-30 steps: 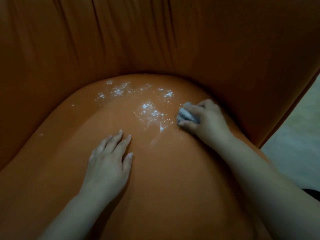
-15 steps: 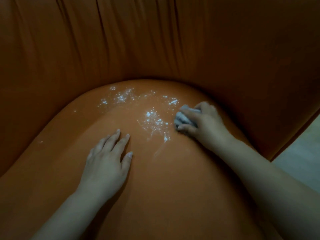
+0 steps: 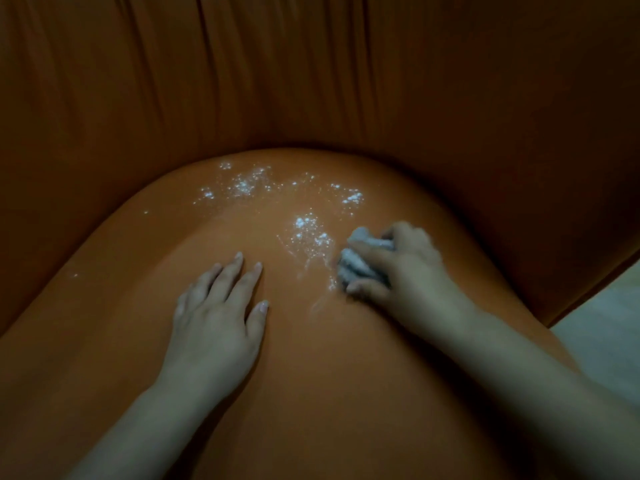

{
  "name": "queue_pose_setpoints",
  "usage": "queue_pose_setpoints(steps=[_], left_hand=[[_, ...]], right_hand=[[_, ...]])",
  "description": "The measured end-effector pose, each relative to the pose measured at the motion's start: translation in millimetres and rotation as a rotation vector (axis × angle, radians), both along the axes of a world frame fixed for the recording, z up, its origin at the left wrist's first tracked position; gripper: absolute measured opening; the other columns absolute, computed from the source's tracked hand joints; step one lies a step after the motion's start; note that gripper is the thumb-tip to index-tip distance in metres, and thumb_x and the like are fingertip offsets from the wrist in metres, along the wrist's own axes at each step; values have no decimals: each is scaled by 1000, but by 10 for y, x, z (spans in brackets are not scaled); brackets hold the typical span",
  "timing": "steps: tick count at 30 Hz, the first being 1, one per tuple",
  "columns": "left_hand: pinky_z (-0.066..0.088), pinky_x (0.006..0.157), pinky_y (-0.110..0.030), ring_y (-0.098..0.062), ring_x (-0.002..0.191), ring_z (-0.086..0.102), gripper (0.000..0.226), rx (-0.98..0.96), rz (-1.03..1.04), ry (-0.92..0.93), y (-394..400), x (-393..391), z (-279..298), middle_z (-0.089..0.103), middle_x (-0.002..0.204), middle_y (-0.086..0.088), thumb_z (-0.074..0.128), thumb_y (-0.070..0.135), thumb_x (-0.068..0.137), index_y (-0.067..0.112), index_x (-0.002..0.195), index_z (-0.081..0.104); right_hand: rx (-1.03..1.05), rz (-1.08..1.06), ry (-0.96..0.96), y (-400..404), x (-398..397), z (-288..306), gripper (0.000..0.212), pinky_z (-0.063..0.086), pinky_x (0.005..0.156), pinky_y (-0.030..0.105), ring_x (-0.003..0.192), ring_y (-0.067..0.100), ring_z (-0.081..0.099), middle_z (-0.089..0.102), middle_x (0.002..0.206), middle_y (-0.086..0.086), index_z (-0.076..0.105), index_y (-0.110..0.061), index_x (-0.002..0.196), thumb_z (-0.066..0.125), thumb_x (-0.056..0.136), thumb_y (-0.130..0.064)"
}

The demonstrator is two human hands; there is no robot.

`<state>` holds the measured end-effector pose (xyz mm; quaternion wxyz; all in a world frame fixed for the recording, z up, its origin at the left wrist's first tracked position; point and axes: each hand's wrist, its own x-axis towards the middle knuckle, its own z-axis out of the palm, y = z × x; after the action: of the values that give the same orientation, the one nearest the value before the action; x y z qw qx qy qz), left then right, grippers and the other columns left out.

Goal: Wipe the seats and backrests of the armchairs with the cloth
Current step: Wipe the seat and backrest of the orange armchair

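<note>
Powder [image 3: 304, 230] lies scattered in white flecks over the back half of the orange seat [image 3: 311, 393], in a loose band near the backrest [image 3: 311, 81] and a denser patch closer to me, with a few stray specks far off to the left. My right hand [image 3: 405, 271] is curled round the cloth [image 3: 356, 258], a pale grey wad bunched up under my fingers [image 3: 372, 252] and thumb, pressed onto the seat at the right edge of that nearer patch. A faint smear trails off just below the cloth. My left hand [image 3: 214, 317] lies flat on the seat, palm down, fingers straight and slightly spread, holding nothing; it sits left of the cloth and apart from it, its fingertips just short of the powder. Both my forearms reach in from the lower edge. Folds run down the backrest, which wraps around the seat on both sides. Pale floor [image 3: 602, 330] shows past the chair's right edge.
</note>
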<state>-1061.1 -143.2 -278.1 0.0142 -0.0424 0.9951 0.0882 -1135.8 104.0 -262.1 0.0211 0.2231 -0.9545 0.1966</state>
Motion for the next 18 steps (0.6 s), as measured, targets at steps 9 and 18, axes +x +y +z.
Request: queue_pose_setpoints(steps=[9, 18], left_hand=[[12, 117, -41, -14, 145, 8, 59, 21, -5, 23, -21, 4, -5, 13, 159, 12, 20, 52, 94, 36, 151, 22], [12, 116, -41, -13, 145, 9, 58, 28, -11, 26, -41, -22, 21, 14, 159, 13, 24, 52, 94, 38, 150, 23]], right_hand=[[37, -114, 0, 43, -81, -1, 64, 34, 94, 36, 112, 22, 32, 36, 122, 3, 42, -41, 140, 54, 80, -62], [60, 14, 14, -345, -284, 24, 63, 35, 94, 37, 112, 23, 35, 40, 122, 2, 45, -40, 137, 59, 79, -61]])
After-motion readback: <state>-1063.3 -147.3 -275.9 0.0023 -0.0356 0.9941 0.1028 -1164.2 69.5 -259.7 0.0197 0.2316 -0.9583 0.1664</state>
